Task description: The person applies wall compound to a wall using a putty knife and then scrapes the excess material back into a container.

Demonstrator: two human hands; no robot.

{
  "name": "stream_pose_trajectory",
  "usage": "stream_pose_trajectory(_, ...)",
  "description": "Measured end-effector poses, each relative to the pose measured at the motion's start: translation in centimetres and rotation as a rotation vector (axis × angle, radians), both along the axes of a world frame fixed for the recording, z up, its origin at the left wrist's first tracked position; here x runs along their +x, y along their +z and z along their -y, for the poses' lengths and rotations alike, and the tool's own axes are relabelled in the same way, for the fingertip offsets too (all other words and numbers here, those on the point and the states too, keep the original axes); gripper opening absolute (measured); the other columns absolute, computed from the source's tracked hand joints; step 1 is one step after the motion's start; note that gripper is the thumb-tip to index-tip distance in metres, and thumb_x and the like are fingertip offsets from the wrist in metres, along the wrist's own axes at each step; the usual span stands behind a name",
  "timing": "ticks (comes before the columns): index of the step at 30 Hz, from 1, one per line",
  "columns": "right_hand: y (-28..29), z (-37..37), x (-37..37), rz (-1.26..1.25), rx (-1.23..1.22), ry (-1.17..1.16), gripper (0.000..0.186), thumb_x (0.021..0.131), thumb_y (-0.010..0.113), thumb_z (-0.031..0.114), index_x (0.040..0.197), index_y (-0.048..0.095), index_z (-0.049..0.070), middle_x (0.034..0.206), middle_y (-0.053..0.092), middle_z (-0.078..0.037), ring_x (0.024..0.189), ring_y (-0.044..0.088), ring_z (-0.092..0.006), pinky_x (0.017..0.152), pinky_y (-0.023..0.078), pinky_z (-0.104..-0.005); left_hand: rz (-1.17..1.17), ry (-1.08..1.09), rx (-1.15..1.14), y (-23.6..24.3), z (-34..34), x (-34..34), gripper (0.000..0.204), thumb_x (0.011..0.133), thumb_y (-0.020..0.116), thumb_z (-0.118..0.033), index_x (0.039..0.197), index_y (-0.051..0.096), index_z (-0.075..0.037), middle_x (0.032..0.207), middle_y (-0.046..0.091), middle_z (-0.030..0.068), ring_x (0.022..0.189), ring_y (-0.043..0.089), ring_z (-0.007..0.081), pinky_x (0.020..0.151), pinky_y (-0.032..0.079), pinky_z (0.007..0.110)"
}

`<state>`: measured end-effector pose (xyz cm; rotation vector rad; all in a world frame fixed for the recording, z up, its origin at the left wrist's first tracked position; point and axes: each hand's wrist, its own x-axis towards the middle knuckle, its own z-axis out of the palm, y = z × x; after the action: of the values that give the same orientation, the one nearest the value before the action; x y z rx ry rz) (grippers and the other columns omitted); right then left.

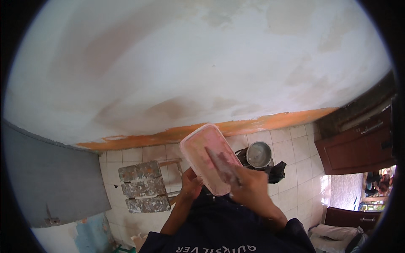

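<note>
Right grip [253, 187], one of two, is closed around the handle end of one scraper, its fingers curled in; the left grip [192, 184] bends its fingers against the near left edge of one tray, holding it, though part of that hold is hidden.

One wall [202, 67] fills the upper view, white with several brownish patches, and one orange band [261, 123] runs along its foot. One tiled floor [291, 185] lies below. One grey panel [55, 177] stands at the left, with one metal fitting low on it. Two brown door leaves show at the right, the upper [358, 149] larger in view than the lower [354, 218]. One stool [144, 187], with three paint-spattered slats, stands on the floor left of the hands. Pale sacks [337, 234] lie at the lower right; their number is unclear.

The tray [195, 162], pink and rectangular, is tilted in front of the person's dark shirt [228, 225]. One round pot [258, 154] sits on the floor to its right, with black plastic [277, 172] beside it. The scraper [219, 163] lies over the tray's smeared inside, blade pointing up and left.
</note>
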<state>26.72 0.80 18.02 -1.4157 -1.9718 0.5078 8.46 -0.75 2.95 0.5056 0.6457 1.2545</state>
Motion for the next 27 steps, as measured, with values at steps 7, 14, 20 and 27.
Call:
stream_pose_trajectory(7, -0.5, -0.1, 0.5, -0.012, -0.023, -0.038, 0.024, 0.066, 0.064, 0.001, 0.090, 0.063, -0.002, 0.067, 0.061, -0.018, 0.054, 0.060, -0.0332, 0.050, 0.049, -0.0374, 0.003, -0.025, -0.003, -0.8, -0.8, -0.3, 0.055, 0.077, 0.070, -0.017, 0.123, 0.047, 0.005, 0.114, 0.059, 0.0116, 0.103, 0.058, 0.0207, 0.088, 0.048, 0.034)
stream_pose_trajectory(14, -1.7, -0.9, 0.2, -0.010, -0.028, -0.021, 0.024, 0.066, 0.065, 0.002, 0.090, 0.063, -0.002, 0.067, 0.061, -0.018, 0.056, 0.061, -0.0345, 0.050, 0.049, -0.0384, -0.047, -0.024, 0.035, 0.6, -1.7, 0.5, 0.055, 0.077, 0.069, -0.015, 0.124, 0.046, 0.005, 0.115, 0.058, 0.0121, 0.105, 0.057, 0.0215, 0.092, 0.046, 0.037)
stream_pose_trajectory(20, -1.6, -1.5, 0.1, 0.008, -0.009, -0.008, 0.024, 0.067, 0.065, 0.005, 0.091, 0.063, -0.001, 0.069, 0.061, -0.018, 0.057, 0.061, -0.0345, 0.050, 0.049, -0.0392, -0.051, -0.026, 0.063, 0.7, -1.8, 0.8, 0.057, 0.077, 0.069, -0.012, 0.125, 0.045, 0.006, 0.118, 0.057, 0.0127, 0.107, 0.056, 0.0224, 0.093, 0.045, 0.039)
stream_pose_trajectory(27, -2.0, -0.9, 0.5, -0.034, -0.029, -0.005, 0.024, 0.068, 0.066, 0.006, 0.091, 0.063, 0.002, 0.067, 0.060, -0.018, 0.057, 0.060, -0.0344, 0.050, 0.048, -0.0398, -0.040, 0.005, 0.031, 0.2, -1.5, 0.5, 0.057, 0.077, 0.067, -0.012, 0.126, 0.043, 0.007, 0.119, 0.056, 0.0135, 0.107, 0.057, 0.0237, 0.093, 0.045, 0.039)
